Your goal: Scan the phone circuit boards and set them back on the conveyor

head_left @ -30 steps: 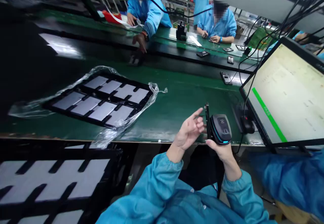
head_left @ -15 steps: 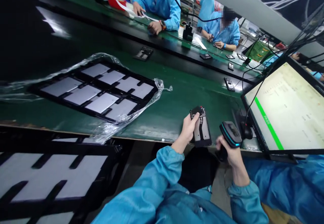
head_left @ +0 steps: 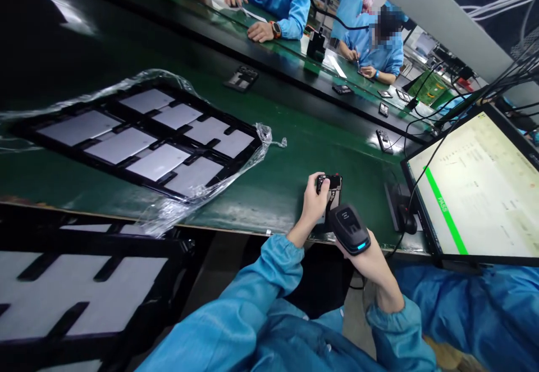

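My left hand [head_left: 315,199] is closed round an opened phone body [head_left: 335,195], thumb pressed on its upper part where dark circuitry shows. The phone is above the front edge of the green bench. In my right hand [head_left: 351,253] is a black barcode scanner [head_left: 349,227] with a lit blue strip. Its head lies over the phone's lower end and hides it from view. My right fingers are mostly hidden beneath the scanner, round its handle.
A black tray [head_left: 122,161] of grey flat pieces in clear plastic lies on the bench [head_left: 290,164]; another tray [head_left: 168,299] is lower left. A monitor [head_left: 475,187] showing PASS stands right. Phone bodies [head_left: 242,78] lie farther back. Co-workers [head_left: 269,1] sit opposite; a blue sleeve [head_left: 471,304] is close right.
My right hand has swung the scanner leftward from beside the monitor to over the phone. My left hand still holds the phone, now tilted somewhat differently. The view has shifted slightly.
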The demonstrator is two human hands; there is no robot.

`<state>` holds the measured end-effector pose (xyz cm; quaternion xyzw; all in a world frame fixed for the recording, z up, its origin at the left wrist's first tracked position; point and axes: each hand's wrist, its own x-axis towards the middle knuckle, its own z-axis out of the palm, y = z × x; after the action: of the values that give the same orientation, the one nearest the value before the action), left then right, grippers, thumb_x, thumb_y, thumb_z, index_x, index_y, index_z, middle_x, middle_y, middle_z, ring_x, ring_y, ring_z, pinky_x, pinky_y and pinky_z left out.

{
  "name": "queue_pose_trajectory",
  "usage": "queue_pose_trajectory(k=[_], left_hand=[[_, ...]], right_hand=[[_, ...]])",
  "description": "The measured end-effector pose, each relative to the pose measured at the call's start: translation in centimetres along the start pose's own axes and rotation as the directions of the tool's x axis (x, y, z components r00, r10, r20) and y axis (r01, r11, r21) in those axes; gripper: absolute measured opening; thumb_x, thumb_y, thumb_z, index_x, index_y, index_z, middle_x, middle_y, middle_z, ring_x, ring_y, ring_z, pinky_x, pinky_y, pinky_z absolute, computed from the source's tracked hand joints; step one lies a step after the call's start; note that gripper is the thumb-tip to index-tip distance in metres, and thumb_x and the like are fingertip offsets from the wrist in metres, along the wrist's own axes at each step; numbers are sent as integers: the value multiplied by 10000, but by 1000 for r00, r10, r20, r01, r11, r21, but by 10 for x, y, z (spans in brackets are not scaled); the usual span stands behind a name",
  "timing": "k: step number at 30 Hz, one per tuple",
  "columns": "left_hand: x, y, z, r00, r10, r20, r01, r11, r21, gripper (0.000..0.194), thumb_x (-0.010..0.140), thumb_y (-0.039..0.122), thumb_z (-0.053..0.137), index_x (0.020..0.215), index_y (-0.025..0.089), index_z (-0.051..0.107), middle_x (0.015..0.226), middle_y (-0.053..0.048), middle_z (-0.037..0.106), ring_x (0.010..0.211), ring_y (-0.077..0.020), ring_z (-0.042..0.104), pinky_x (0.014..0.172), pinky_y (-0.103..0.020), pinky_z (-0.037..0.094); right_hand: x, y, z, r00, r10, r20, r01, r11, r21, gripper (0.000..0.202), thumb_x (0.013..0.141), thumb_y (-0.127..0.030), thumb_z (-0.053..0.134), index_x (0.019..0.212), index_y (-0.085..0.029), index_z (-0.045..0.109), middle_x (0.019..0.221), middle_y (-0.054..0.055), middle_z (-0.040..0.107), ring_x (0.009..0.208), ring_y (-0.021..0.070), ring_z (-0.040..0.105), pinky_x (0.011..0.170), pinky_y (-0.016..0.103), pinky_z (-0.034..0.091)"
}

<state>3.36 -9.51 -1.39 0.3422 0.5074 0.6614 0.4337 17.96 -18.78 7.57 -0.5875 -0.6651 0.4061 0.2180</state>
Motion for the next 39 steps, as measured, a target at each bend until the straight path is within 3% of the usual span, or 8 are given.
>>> queue_pose_trajectory(k=[4, 8, 16, 21, 26, 35, 39], left_hand=[[2, -3, 2, 997, 64, -49, -60, 995, 80, 267, 929, 440, 520, 1040, 201, 563, 957, -33, 643, 897, -166, 609, 819, -262, 457], [1, -1, 3, 994, 62, -89, -52, 993, 108, 233, 916, 432, 538, 923, 199, 556, 811, -3, 609, 770, -151, 582, 706, -238, 435], [-4, 4, 6, 990, 106, -90, -94, 987, 127, 262, 942, 456, 499, 911, 198, 537, 842, -11, 606, 796, -148, 580, 726, -235, 426], [-10, 13, 3, 986, 138, -95, -124, 982, 143, 339, 1008, 432, 316, 834, 209, 503, 770, -5, 574, 732, -141, 555, 697, -243, 418], [-16, 22, 2, 992, 56, -117, -31, 978, 205, 258, 992, 380, 368, 873, 219, 530, 729, -1, 603, 679, -147, 564, 612, -243, 392], [-14, 21, 1, 983, 109, -147, -86, 984, 155, 275, 974, 427, 404, 822, 224, 510, 725, 11, 592, 687, -143, 568, 651, -230, 410], [-13, 25, 0, 964, 192, -184, -159, 971, 180, 238, 937, 372, 482, 764, 211, 504, 699, 22, 565, 662, -126, 539, 644, -225, 399]], right_hand=[[-6, -7, -2, 1000, -15, -16, 16, 1000, 24, 260, 753, -314, 746, 934, -157, 644, 666, 18, 660, 662, 197, 604, 631, 312, 511], [4, -8, 1, 998, -12, -67, 14, 1000, 24, 264, 747, -354, 748, 888, -152, 651, 723, 58, 690, 723, 229, 628, 646, 333, 520], [0, 0, -1, 997, 9, -81, -5, 999, 48, 250, 757, -350, 736, 855, -150, 623, 809, 94, 703, 736, 229, 623, 671, 350, 519], [3, -10, 4, 980, -166, -110, 171, 984, 43, 278, 710, -201, 736, 961, -156, 624, 903, 75, 707, 769, 211, 626, 724, 334, 519], [16, -31, 14, 956, -265, -126, 271, 962, 29, 262, 674, -140, 716, 920, -162, 628, 846, 36, 696, 725, 185, 612, 679, 289, 510], [20, -35, 13, 982, -165, -93, 175, 978, 112, 268, 672, -216, 774, 895, -151, 641, 862, 68, 703, 729, 198, 612, 663, 304, 517], [16, -29, 1, 995, -76, -61, 87, 978, 191, 235, 712, -285, 779, 849, -145, 648, 713, 29, 658, 575, 150, 551, 570, 287, 486]])
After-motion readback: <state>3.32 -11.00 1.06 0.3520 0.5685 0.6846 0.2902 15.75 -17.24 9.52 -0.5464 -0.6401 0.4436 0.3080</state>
